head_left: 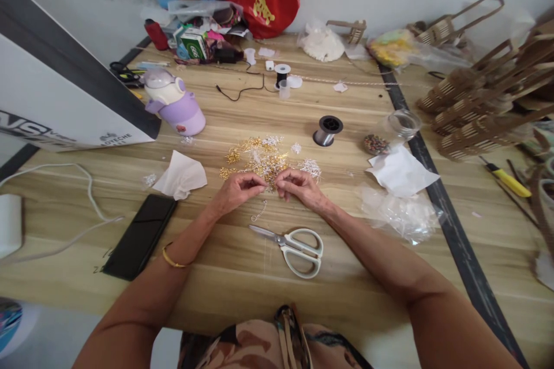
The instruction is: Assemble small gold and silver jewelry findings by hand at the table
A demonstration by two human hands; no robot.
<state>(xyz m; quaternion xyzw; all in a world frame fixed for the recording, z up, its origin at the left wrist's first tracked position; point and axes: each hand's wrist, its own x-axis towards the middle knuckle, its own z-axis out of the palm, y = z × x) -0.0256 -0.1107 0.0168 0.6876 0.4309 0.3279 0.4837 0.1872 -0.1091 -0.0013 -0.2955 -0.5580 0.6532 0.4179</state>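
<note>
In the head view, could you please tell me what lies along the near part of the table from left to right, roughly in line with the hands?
White cable → black phone → crumpled tissue → left hand → right hand → white paper → yellow-handled tool.

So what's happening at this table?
A person sits at a wooden table, both hands together at the near edge of a pile of gold and silver beads. The left hand and right hand pinch something tiny between their fingertips; a thin strand hangs below the left hand. White-handled scissors lie just in front, untouched. A wire spool, a tipped jar and a purple bottle sit farther back.
</note>
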